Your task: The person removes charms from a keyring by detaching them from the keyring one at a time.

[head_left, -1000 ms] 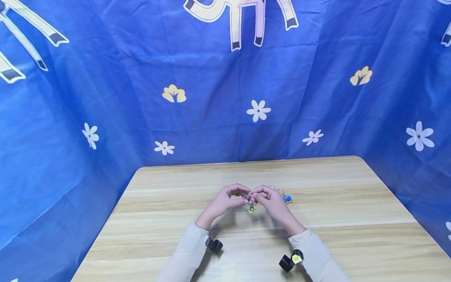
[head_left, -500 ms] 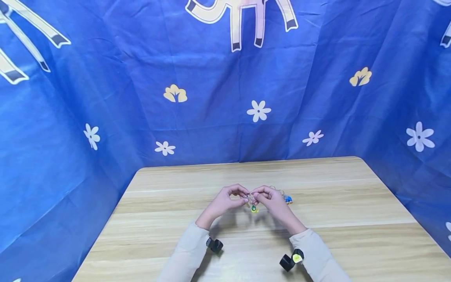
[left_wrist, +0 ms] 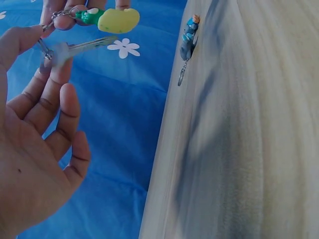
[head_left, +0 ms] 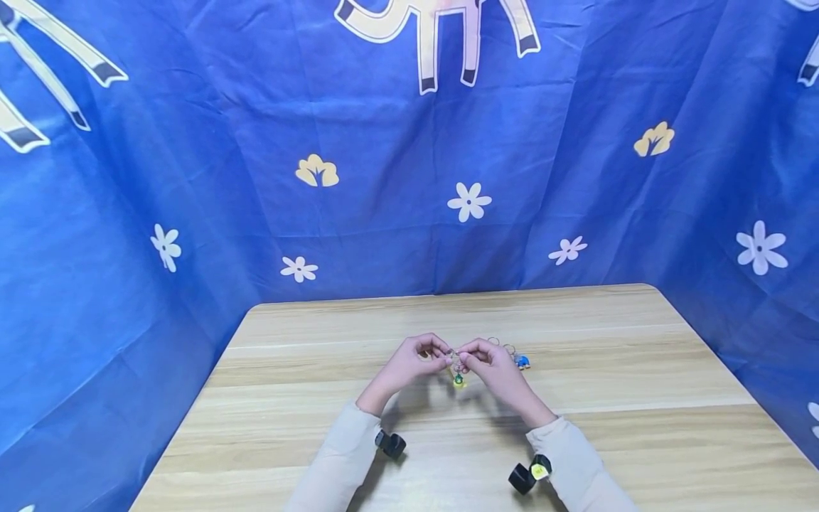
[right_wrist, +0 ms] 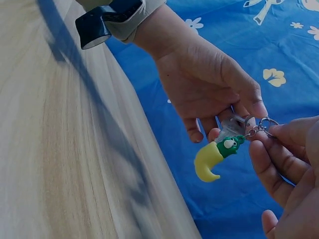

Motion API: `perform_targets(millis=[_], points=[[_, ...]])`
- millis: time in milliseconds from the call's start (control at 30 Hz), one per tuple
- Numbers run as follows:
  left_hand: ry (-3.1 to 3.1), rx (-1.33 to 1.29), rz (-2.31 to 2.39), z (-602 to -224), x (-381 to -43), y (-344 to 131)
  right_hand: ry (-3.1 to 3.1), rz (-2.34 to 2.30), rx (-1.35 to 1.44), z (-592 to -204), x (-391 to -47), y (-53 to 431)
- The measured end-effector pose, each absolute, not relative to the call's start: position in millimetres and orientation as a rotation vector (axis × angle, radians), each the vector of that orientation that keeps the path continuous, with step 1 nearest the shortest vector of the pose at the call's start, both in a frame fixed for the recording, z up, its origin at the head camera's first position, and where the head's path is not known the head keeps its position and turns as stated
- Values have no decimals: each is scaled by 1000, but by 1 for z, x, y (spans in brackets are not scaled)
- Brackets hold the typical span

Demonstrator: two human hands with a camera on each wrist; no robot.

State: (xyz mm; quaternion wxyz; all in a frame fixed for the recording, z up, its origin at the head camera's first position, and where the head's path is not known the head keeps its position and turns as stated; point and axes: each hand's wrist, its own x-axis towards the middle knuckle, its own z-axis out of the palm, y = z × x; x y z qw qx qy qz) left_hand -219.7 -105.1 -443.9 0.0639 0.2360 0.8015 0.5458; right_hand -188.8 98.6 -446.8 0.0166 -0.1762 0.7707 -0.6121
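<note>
A keychain with a green and yellow figure [right_wrist: 214, 157] dangles on a short chain between my hands, above the table. My right hand [head_left: 489, 361] pinches its metal split ring [right_wrist: 269, 127] between thumb and fingers. Beside the ring, my left hand [head_left: 416, 359] holds a key [left_wrist: 79, 48] with a clear head by its metal loop end. The blade sticks out past the fingers in the left wrist view. Both hands' fingertips nearly meet. Whether the key's loop is threaded on the split ring cannot be told.
A blue figure keychain [head_left: 522, 362] lies on the wooden table [head_left: 576, 441] just right of my right hand, with metal rings [head_left: 509, 349] next to it. A blue printed curtain [head_left: 384, 235] stands along the table's back and sides.
The green and yellow figure swings slightly between my hands, first right and then a little back left. Both hands stay in nearly the same place, still gripping.
</note>
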Motion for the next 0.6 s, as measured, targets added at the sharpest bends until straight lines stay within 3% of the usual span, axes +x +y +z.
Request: perform_targets(millis=[267,600], points=[[2399,669,1650,-445,-220,-105,2453,-1884,-570,-445,-185,98],[2417,646,1644,-415,-201,-104,2538,-1840,-557,-443,-187,101]])
